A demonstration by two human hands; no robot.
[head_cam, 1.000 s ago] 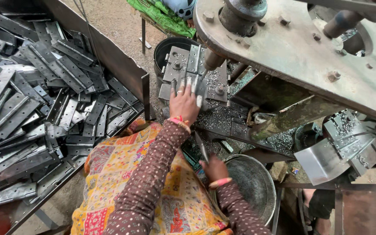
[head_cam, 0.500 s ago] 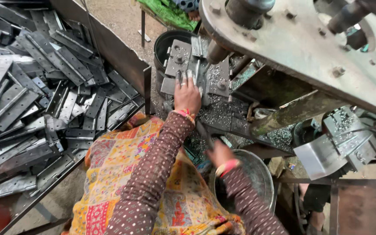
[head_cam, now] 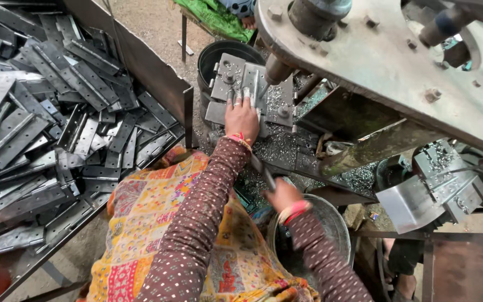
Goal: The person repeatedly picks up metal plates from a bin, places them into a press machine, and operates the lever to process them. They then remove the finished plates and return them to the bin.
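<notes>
1. Nearest the camera, a patterned yellow cloth (head_cam: 152, 223) covers the person's lap, and both dotted brown sleeves reach forward over it.
2. The right hand (head_cam: 282, 194) is closed around a thin dark metal handle (head_cam: 264, 170), just above the rim of a round metal bowl (head_cam: 336, 223).
3. Farther out, the left hand (head_cam: 242, 116) lies palm down with fingers stretched forward and slightly spread, pressing on a flat metal piece (head_cam: 252, 92) that sits on the grey die block (head_cam: 236, 78) of the press.
4. Small metal chips (head_cam: 278, 148) litter the press bed around the block.
5. To the left, a big heap of flat grey hinge plates (head_cam: 46, 112) fills a tray.
6. Behind the block stands a dark round bucket (head_cam: 219, 53); over it all hangs the heavy press frame (head_cam: 375, 61), with its ram (head_cam: 278, 70) coming down just beside the left hand's fingers.
</notes>
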